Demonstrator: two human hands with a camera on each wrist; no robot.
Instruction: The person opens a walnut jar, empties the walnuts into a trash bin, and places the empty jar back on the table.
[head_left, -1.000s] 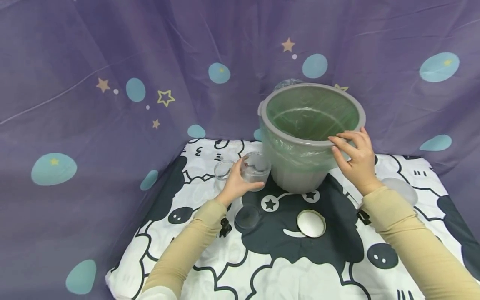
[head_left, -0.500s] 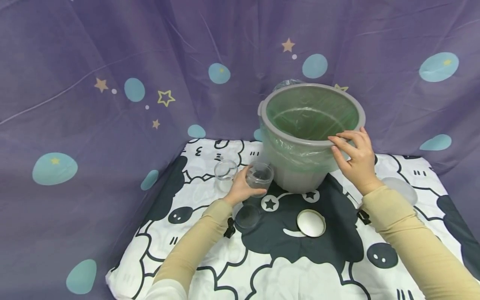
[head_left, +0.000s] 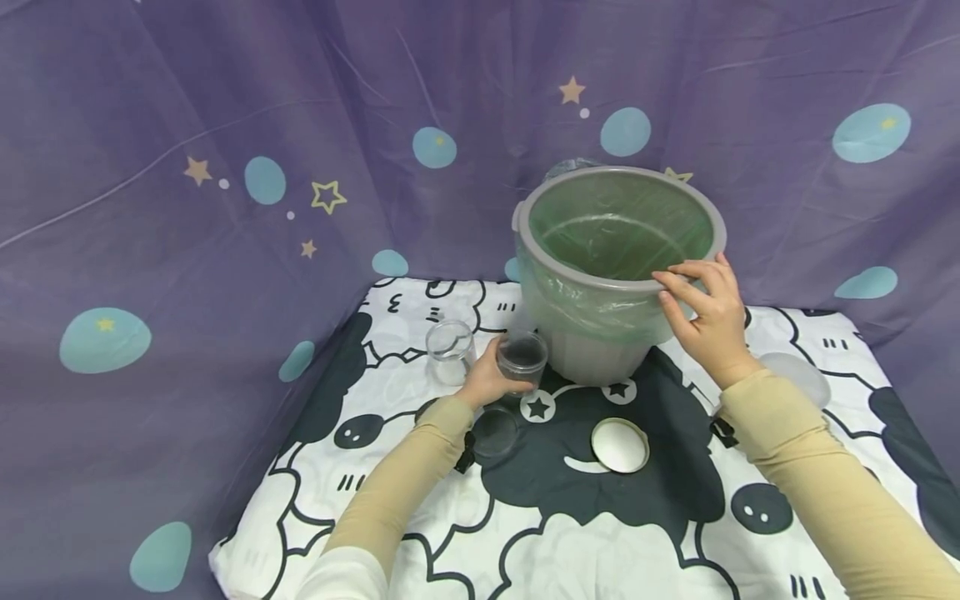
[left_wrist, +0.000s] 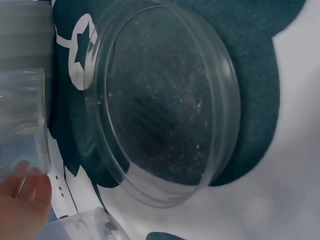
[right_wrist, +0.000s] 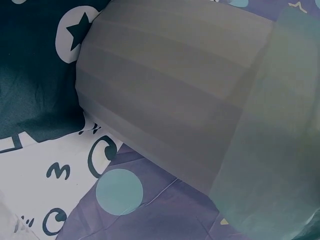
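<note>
The left hand (head_left: 487, 379) grips a clear container (head_left: 522, 357) just left of the bin (head_left: 592, 354), thumb and fingers apart, presumably to span its round wall. The right hand (head_left: 708, 321) holds the bin's near-right rim (head_left: 600, 283) lightly, apparently as a steadying contact. A second container (head_left: 450, 360) stands further left of the bin; a shallow clear dish (head_left: 495, 431) and white disc (head_left: 620, 445) lie nearer the person than the bin, seemingly set aside.

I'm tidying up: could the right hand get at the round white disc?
Probably yes: the right hand would need to leave the bin, but nothing visible covers the white disc or stands between them.
</note>
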